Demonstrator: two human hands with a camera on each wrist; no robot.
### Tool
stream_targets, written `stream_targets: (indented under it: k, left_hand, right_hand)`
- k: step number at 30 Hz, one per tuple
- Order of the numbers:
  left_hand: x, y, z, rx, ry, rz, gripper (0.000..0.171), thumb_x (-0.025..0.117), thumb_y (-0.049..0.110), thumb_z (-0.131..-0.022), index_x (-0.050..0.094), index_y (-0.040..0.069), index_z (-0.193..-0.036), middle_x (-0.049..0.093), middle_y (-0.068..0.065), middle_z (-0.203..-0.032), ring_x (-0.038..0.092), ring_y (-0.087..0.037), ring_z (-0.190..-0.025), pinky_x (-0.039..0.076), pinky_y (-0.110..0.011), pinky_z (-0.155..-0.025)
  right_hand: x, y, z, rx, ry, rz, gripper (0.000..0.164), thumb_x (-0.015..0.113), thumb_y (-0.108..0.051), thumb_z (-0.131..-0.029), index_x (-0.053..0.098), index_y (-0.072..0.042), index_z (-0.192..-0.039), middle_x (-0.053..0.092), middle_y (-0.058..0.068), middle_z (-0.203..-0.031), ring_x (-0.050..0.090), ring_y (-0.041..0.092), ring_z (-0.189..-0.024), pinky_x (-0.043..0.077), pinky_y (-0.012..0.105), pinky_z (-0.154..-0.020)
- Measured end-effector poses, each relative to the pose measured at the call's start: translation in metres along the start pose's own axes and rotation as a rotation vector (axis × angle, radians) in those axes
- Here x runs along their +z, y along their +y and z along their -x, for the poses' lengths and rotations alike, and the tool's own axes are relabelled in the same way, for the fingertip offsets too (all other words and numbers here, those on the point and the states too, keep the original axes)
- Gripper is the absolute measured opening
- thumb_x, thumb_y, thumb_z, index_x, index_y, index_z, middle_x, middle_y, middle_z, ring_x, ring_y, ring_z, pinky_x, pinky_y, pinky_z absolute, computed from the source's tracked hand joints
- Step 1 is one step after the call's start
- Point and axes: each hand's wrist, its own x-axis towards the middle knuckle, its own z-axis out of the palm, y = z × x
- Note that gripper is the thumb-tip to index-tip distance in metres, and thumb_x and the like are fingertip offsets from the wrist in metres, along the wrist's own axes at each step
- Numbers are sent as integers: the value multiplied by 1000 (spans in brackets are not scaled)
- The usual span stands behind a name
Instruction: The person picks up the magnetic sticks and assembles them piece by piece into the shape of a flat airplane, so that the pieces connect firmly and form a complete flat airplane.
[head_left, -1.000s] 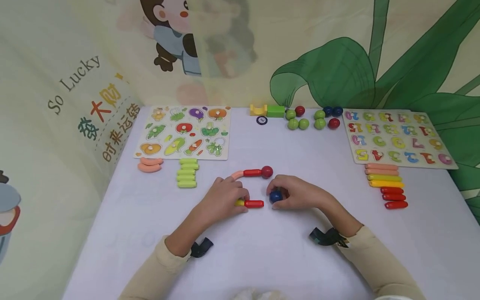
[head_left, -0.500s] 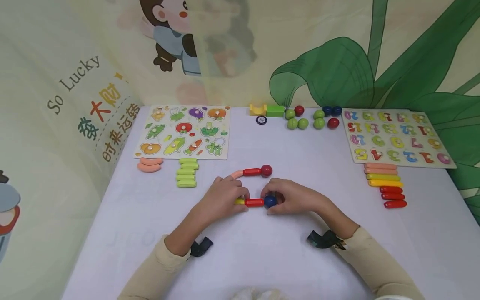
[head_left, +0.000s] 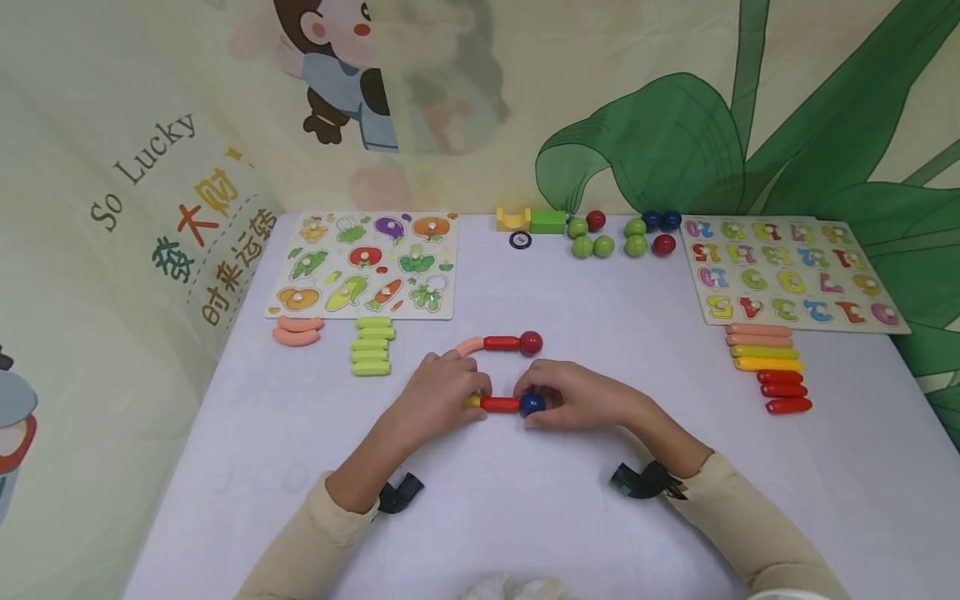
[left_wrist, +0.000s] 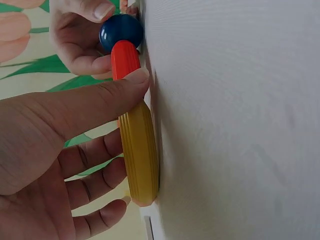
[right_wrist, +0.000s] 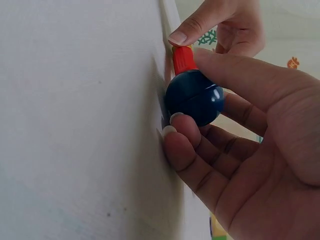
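My left hand [head_left: 438, 393] pinches a ridged yellow rod [left_wrist: 139, 155] near its join with a red rod [head_left: 499, 405]; in the left wrist view the thumb lies across that join. A blue ball [head_left: 532, 404] touches the red rod's other end. Around this ball curl the thumb and fingers of my right hand [head_left: 583, 393]. Behind the hands lies a second row: a curved pink rod [head_left: 471, 345], a red rod [head_left: 501, 342] and a red ball [head_left: 531, 342]. Part of the pink rod is hidden by my left hand.
A vegetable puzzle board [head_left: 362, 265] stands back left, with light green rods [head_left: 371, 345] and pink curved rods [head_left: 297, 337] before it. Back right are a number board [head_left: 795, 273] and several coloured rods [head_left: 765, 364]. Balls [head_left: 635, 245] and blocks [head_left: 547, 222] line the back.
My right hand has moved left, bringing the blue ball up against the red rod's end. The joined red rod and ball have since shifted slightly left. My left hand keeps its hold.
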Motion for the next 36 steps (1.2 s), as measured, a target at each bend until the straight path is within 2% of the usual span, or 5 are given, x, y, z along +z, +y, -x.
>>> stream_targets:
  k: [6, 16, 25, 31, 36]
  left_hand:
    - [1, -1, 0, 13, -35, 41, 27, 78, 36, -68, 71, 23, -91, 57, 9, -79, 45, -9, -77, 39, -27, -65]
    - [4, -2, 2, 42, -55, 65, 26, 78, 34, -69, 70, 22, -90, 55, 9, -77, 45, -8, -73, 39, -25, -62]
    - [4, -1, 4, 49, -50, 41, 28, 76, 35, -71, 69, 21, -94, 54, 8, -78, 46, -8, -70, 39, -24, -60]
    - [7, 9, 22, 31, -1, -86, 48, 71, 42, -74, 61, 18, -115, 55, 0, -104, 46, -18, -99, 42, -34, -78]
    - [14, 21, 41, 66, -45, -125, 74, 68, 47, -75, 42, 12, -134, 40, -9, -135, 27, -32, -128, 30, -46, -98]
  right_hand:
    - [-3, 1, 1, 9, 30, 4, 37, 67, -42, -78, 60, -24, -109, 56, -13, -94, 52, 7, -75, 47, 24, -64]
    - [-19, 18, 3, 3, 221, 22, 30, 65, -31, -83, 61, -15, -108, 56, -12, -94, 51, 8, -81, 48, 25, -69]
    - [-35, 35, 3, 38, 226, 14, 24, 65, -25, -84, 63, -14, -106, 60, -11, -94, 53, 10, -80, 48, 27, -71]
    - [-65, 34, -17, 60, 188, 84, 21, 62, -22, -86, 64, -11, -104, 60, -6, -90, 54, 13, -78, 48, 28, -69]
    - [-98, 22, -61, 39, 74, 148, 23, 61, -19, -87, 63, -7, -105, 61, -3, -93, 55, 14, -81, 48, 27, -71]
